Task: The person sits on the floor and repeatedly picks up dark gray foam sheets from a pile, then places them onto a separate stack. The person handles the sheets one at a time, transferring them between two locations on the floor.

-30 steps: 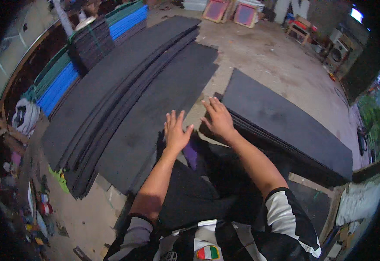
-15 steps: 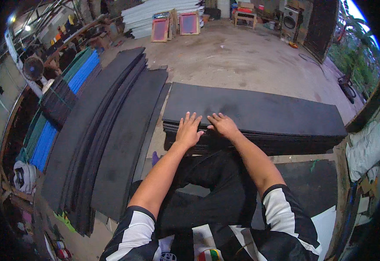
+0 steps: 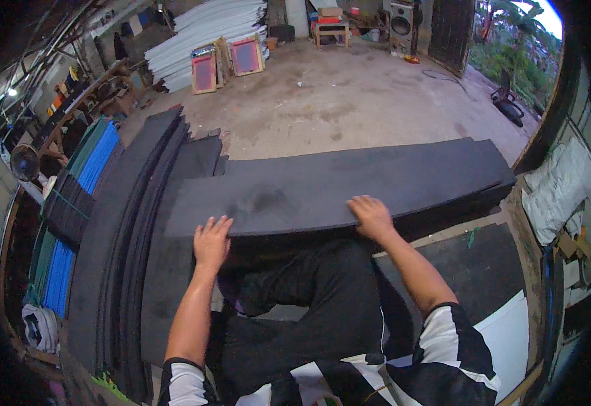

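A long dark grey-black sheet [image 3: 295, 189] lies across the top of a stack of similar sheets [image 3: 495, 184] in front of me, and its left end reaches over the sheets on the left. My left hand [image 3: 212, 245] grips its near edge close to the left end, fingers on top and thumb out of sight. My right hand [image 3: 372, 218] holds the same edge farther right, fingers bent over the surface. Beneath the edge, the underside and the lower sheets are in shadow. My legs in black trousers [image 3: 309, 291] are just below the stack.
Long piles of black sheets [image 3: 116, 237] lie on the left, beside blue and green bundles [image 3: 98, 157] and a fan [image 3: 25, 162]. Another dark sheet [image 3: 468, 271] lies near my right arm. White sheets [image 3: 204, 40] and framed screens [image 3: 247, 55] stand at the back. A white sack [image 3: 558, 193] is far right.
The top sheet has slid left over the left-hand sheets. My hands, earlier close together and flat on it, are now wide apart along its near edge. The view has turned right.
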`<state>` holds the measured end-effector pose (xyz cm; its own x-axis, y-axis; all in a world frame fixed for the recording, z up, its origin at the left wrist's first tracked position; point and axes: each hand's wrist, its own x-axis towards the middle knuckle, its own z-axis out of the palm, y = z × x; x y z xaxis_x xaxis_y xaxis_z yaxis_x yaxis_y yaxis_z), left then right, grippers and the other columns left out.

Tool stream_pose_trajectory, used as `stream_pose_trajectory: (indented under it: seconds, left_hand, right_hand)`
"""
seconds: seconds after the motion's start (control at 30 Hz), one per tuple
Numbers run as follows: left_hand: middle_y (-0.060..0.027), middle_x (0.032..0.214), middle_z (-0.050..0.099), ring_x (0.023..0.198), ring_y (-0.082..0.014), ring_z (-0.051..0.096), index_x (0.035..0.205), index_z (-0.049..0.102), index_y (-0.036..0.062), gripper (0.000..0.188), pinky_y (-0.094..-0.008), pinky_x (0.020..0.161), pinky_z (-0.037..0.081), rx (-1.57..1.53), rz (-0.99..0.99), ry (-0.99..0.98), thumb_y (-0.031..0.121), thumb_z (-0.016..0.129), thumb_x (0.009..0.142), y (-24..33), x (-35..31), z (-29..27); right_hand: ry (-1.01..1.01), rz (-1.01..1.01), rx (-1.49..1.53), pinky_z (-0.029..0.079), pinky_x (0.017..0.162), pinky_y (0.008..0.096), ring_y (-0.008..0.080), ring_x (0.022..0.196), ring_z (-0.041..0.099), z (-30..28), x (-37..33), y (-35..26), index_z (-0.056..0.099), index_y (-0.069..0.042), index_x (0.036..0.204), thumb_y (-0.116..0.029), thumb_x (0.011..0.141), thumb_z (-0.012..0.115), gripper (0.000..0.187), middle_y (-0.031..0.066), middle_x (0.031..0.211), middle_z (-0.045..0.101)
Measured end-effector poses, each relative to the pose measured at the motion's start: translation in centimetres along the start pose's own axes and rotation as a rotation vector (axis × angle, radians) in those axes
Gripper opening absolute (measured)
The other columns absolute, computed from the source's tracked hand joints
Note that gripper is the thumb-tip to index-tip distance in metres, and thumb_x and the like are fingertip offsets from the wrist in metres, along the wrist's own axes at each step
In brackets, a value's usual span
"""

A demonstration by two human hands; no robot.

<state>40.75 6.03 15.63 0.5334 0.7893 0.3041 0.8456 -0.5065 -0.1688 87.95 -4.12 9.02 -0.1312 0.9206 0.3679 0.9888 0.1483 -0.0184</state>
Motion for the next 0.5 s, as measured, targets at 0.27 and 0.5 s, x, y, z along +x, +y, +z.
stream_pose_trajectory:
  seconds: [0.27,0.5]
  left_hand:
    - [-0.0088,0.152,0.054,0.143,-0.0354,0.047,0.151,0.049,0.0235,0.071,-0.0602,0.111,0.041,-0.061,0.007,-0.028,0.028,0.077,0.086,3.6,-2.7,-1.3]
    - [-0.0121,0.152,0.054,0.132,-0.0414,0.058,0.158,0.040,0.0311,0.080,-0.0589,0.099,0.054,0.056,-0.101,-0.061,0.022,0.074,0.087,0.2,-8.2,-1.6]
  right_hand:
    - [0.197,-0.031,0.033,0.045,0.113,0.0509,0.0361,0.135,0.055,0.9,0.7,-2.2,0.059,-0.019,0.142,-0.005,0.075,0.077,0.071,0.0121,0.145,0.060]
    - [0.205,-0.282,0.157,0.047,0.109,0.0530,0.0337,0.128,0.062,0.7,5.5,-9.3,0.064,-0.019,0.136,-0.007,0.085,0.065,0.052,0.0093,0.136,0.067]
